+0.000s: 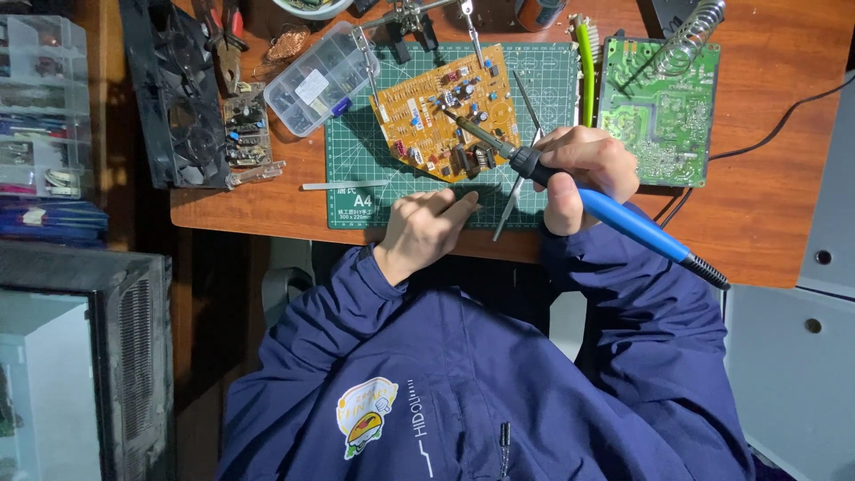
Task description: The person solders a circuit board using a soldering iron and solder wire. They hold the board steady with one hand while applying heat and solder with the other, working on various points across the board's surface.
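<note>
On the green cutting mat [534, 80] lies a yellow circuit board [443, 111], the soldering iron [570, 191] tip touching it. Right hand [583, 174] grips the iron's blue handle; left hand [426, 230] rests loosely curled at the mat's near edge. Tweezers [512, 191] lie beside the board.

Reddish wooden desk [766, 223] under warm light, grey cabinet [802, 356] alongside.

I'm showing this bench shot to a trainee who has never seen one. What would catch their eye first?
Probably the blue-handled soldering iron gripped in the right hand, its tip resting on the yellow-brown circuit board at the middle of the green cutting mat. The left hand rests on the mat's near edge. A green circuit board lies to the right on the wooden table.
</note>
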